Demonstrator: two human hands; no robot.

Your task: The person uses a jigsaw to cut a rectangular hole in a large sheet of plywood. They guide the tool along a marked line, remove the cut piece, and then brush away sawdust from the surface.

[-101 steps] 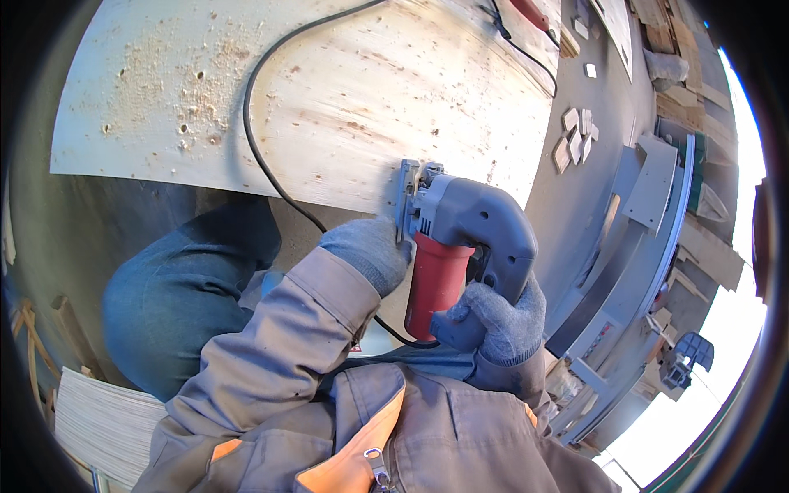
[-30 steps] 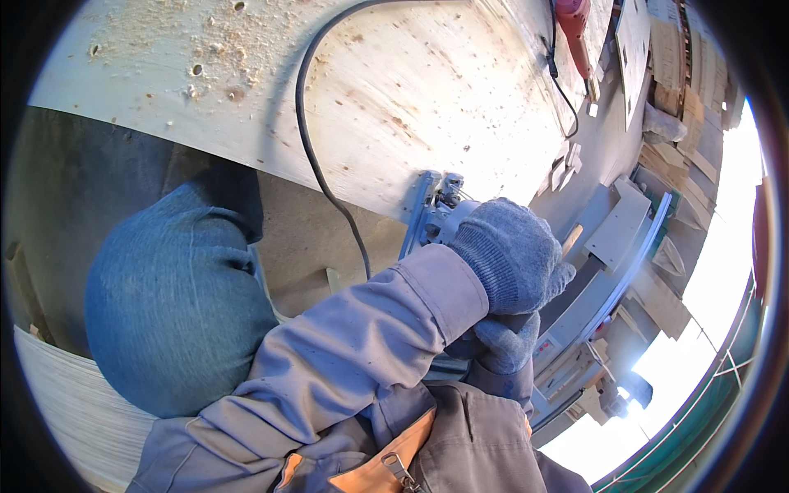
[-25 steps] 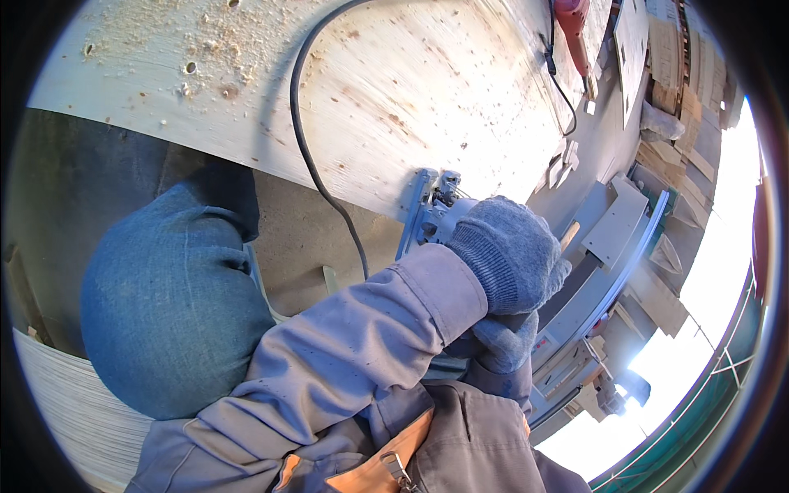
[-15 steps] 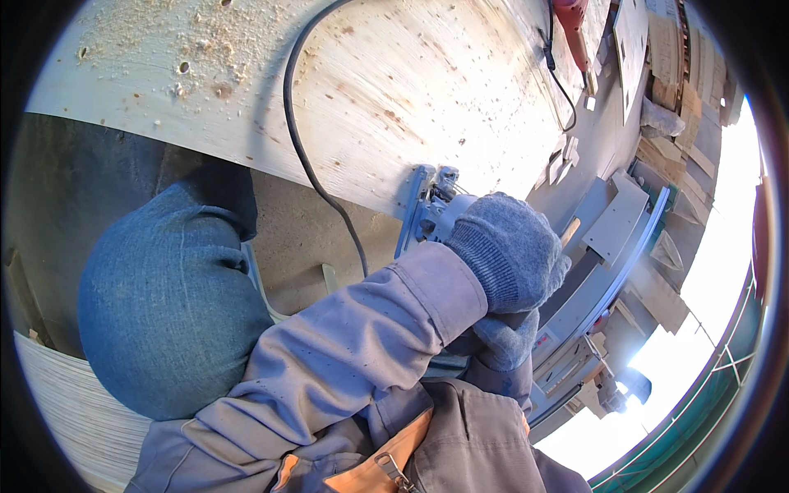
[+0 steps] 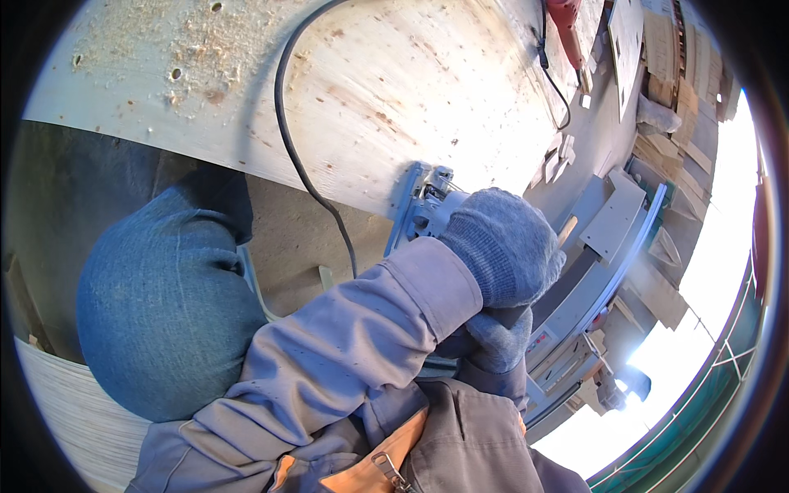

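A corded power tool with a flat blue-grey metal base, perhaps a trim router, sits at the near edge of a pale wooden board. My left hand, in a grey-blue knit glove, is closed around its body and hides most of it. Below it, my right hand is gloved alike, with its fingers curled. Part of it lies behind my left hand and sleeve, so what it grips is hidden. A black cord loops over the board and hangs down past its edge.
Sawdust covers the board's far left. A red power tool lies at the far right. Beyond my hands stands a long grey machine, with stacked wood pieces behind it. My bent knee is at left.
The power tool and both hands have shifted slightly left, with the cord moving along. My grip looks the same.
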